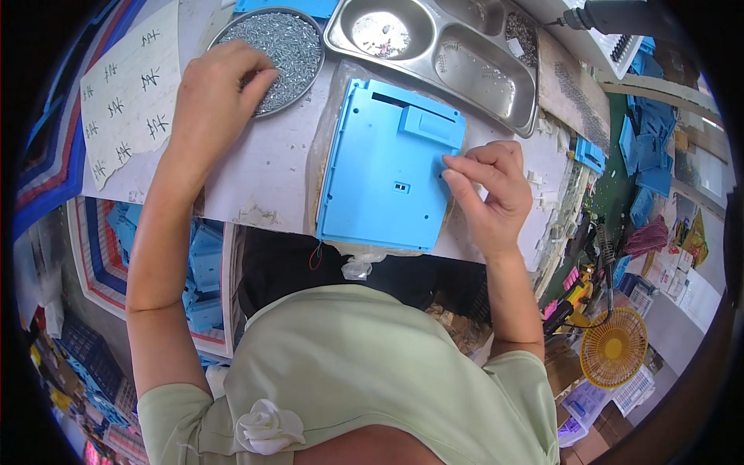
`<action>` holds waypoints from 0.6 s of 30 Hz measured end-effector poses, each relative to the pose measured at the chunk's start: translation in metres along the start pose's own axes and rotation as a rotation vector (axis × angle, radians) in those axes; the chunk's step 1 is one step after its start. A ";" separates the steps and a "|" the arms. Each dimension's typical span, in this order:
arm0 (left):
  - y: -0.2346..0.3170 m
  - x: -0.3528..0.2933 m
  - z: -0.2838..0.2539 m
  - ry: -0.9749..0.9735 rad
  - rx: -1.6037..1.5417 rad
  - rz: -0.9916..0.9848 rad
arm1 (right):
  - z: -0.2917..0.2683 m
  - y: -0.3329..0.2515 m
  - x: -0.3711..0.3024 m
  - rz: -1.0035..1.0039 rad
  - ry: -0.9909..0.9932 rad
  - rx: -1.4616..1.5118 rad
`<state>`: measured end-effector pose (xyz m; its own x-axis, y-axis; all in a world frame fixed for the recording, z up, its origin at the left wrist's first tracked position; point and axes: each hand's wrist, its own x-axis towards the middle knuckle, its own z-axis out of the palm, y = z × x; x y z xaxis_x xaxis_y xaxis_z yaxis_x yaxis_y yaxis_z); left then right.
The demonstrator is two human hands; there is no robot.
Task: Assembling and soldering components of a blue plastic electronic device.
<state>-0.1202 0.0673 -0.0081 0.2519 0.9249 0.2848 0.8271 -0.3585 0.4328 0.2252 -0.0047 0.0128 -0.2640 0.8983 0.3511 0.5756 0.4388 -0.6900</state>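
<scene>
My left hand [221, 97] is at a round metal dish of small silver screws [288, 48], its fingers curled at the edge of the pile. Whether a screw is between them is hidden. A blue plastic housing [372, 178] lies in front of me on a clear plastic bag. It has a long slot, a raised block near its far edge and a small black-and-white part in a central opening. By the housing's right edge, the thumb and forefinger of my right hand [496, 190] are pinched together; anything in them is too small to make out.
A metal compartment tray [487, 87] holding small parts stands beyond the housing. Paper with handwriting [128, 93] lies left. A crate of blue plastic parts [203, 267] sits below the table's left side. A dark powered screwdriver [604, 17] hangs at the upper right; a yellow fan [614, 347] is lower right.
</scene>
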 end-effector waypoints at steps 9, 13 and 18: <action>-0.015 -0.003 0.007 0.093 0.081 -0.002 | 0.012 0.009 -0.020 0.034 0.028 0.044; -0.010 -0.002 0.007 0.131 0.043 -0.011 | 0.011 0.010 -0.020 0.027 0.022 0.069; 0.068 -0.013 0.000 0.056 -0.224 0.200 | 0.007 0.012 -0.024 0.078 0.011 0.096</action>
<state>-0.0672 0.0309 0.0172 0.3652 0.8269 0.4276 0.6311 -0.5576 0.5393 0.2331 -0.0212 -0.0082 -0.2120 0.9299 0.3005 0.5168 0.3677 -0.7731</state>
